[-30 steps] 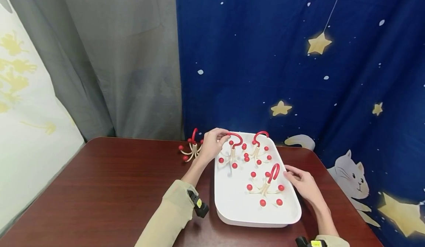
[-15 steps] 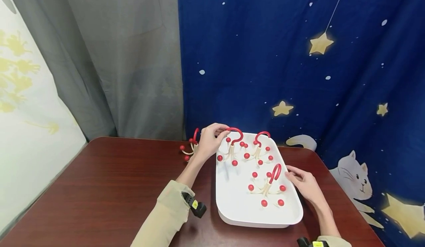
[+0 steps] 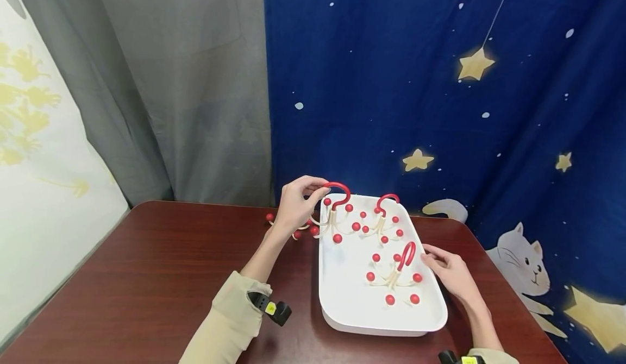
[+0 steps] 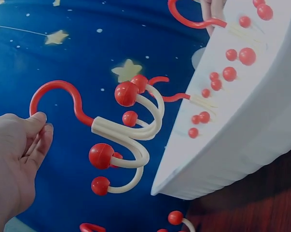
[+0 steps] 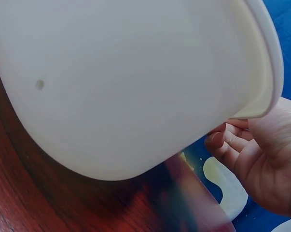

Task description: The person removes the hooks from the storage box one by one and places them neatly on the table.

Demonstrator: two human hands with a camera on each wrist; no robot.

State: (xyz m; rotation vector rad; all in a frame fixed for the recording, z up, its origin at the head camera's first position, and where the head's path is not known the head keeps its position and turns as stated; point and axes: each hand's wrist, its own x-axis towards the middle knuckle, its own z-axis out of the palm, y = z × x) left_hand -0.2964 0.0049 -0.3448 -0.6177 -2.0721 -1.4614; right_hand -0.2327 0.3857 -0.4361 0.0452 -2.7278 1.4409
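One red-hooked piece (image 4: 118, 130) has shifted leftward — left fingers (image 4: 36, 122) pinching its hook (image 4: 74, 92).

The tray (image 3: 349, 314) shadows the table (image 3: 146, 277) softly — both wrist views look dimmer.

A grey curtain (image 3: 200, 92) meets a starry blue curtain (image 3: 401, 92)

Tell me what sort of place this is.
Probably an indoor workspace screened off with cloth, perhaps a recording setup: a reddish-brown table in front of a grey curtain and a star-patterned blue curtain, with a black wrist-worn device that may be a camera.
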